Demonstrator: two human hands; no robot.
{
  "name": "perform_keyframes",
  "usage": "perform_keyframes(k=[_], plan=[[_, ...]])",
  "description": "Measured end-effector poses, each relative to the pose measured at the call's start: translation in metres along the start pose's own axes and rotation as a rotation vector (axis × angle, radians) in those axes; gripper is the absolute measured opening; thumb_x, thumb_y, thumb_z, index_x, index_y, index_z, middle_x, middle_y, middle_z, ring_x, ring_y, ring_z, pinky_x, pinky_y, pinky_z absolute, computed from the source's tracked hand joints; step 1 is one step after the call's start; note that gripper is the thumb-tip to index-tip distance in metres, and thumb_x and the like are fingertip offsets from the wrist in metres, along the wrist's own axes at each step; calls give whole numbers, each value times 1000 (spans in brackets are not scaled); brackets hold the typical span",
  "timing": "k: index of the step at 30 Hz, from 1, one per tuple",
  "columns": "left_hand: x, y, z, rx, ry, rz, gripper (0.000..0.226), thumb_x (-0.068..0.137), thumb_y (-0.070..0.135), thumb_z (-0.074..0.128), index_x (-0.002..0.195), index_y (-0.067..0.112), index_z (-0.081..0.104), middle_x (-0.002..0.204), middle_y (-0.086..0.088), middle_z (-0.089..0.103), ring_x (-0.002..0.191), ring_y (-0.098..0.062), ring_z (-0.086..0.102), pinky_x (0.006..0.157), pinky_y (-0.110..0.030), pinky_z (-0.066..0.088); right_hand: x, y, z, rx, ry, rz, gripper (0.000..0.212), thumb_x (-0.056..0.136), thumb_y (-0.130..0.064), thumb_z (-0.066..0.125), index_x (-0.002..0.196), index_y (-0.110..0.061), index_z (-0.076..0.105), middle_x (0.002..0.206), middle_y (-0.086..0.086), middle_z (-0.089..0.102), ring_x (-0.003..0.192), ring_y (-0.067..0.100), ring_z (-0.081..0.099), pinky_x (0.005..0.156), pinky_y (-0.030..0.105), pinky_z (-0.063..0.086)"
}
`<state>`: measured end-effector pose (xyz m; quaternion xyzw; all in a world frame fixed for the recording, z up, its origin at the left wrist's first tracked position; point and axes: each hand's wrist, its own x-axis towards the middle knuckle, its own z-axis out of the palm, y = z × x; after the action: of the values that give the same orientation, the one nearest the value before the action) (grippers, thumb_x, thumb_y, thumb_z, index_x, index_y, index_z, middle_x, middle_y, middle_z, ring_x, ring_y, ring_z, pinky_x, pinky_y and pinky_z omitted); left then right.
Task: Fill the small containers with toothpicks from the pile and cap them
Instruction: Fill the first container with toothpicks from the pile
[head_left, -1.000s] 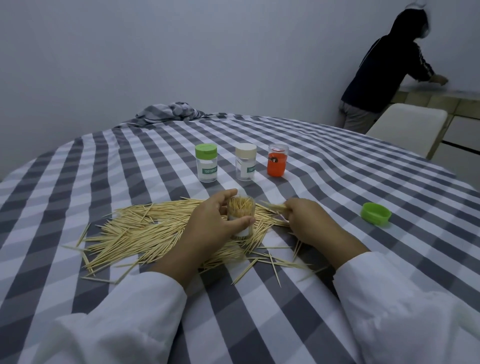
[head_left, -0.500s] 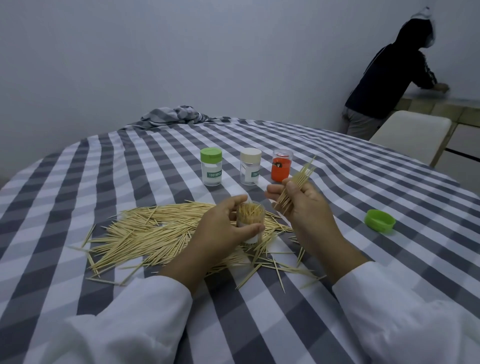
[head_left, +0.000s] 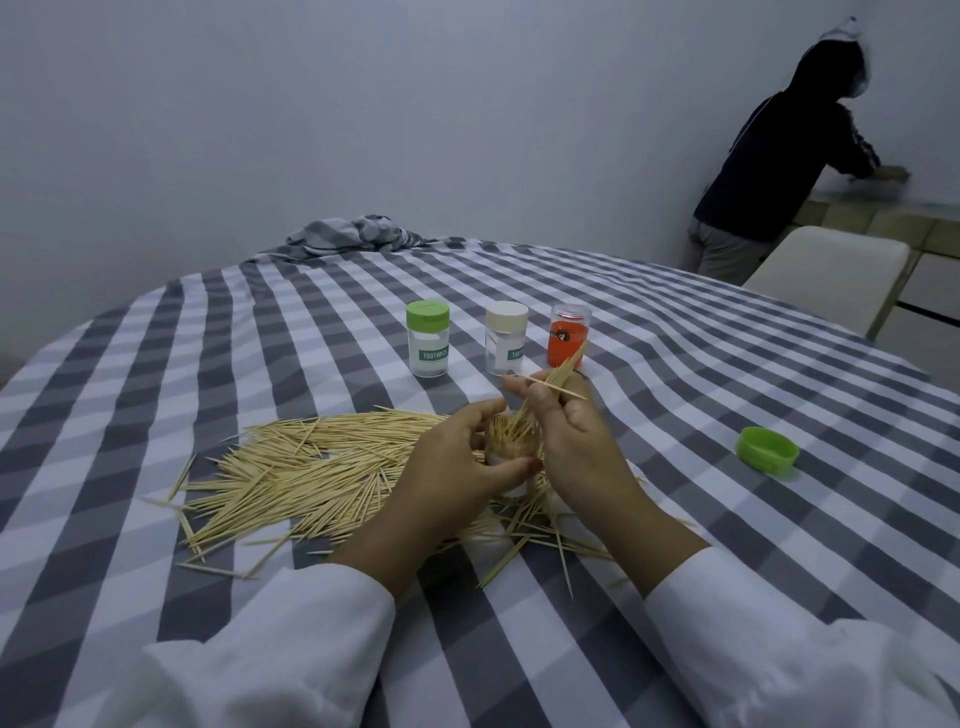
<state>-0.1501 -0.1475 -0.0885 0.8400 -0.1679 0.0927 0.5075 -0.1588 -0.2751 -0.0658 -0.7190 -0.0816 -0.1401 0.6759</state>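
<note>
Since the earlier frame, right hand (head_left: 582, 441) lowered its pinched bundle of wooden toothpicks (head_left: 550, 387) into the small clear open container (head_left: 511, 452), gripped by left hand (head_left: 452, 462) mid-tabletop, beside the loose toothpick pile (head_left: 311, 478).

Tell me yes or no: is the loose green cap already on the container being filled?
No; the loose green cap lies on the cloth apart from the open container the left hand grips.

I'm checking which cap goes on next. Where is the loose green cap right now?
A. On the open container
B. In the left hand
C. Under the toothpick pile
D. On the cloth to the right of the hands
D: the loose green cap lies alone on the checked tablecloth, well to the right of the right hand, touching nothing else.
</note>
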Motion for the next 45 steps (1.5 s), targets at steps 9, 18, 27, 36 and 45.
perform_keyframes(k=[9,18,27,36,45], plan=[[0,0,0,5,7,-8,70,72,28,81,135,23,50,114,10,61,100,-3,59,76,-8,47,-2,4,-5,-95,-21,18,14,99,-28,41,103,-31,54,99,-7,61,81,-3,61,65,13,50],[-1,0,-1,-16,-17,-15,70,72,28,81,135,24,50,112,9,64,100,-3,61,78,-15,51,-2,5,-11,-215,-5,-46,27,97,-23,46,120,-20,61,118,-1,63,108,5,57,91,22,50],[-1,1,-1,-19,-2,15,61,76,24,76,132,28,52,109,12,63,96,1,59,69,-3,46,-8,7,-5,-542,0,-267,34,93,-30,46,124,-27,59,129,-4,57,124,7,45,105,47,36],[1,-2,-2,-5,7,4,66,74,30,78,134,24,51,111,11,64,96,2,59,74,-9,49,-9,1,-10,-527,-189,-172,45,99,-33,39,142,-37,31,151,-15,27,138,-1,11,115,35,6],[0,-4,-2,13,-4,-20,73,73,29,80,138,23,47,116,6,63,104,-5,59,77,-12,49,3,-8,-40,-455,-209,-108,15,83,-24,68,88,-37,62,122,-12,55,117,2,45,95,23,33]])
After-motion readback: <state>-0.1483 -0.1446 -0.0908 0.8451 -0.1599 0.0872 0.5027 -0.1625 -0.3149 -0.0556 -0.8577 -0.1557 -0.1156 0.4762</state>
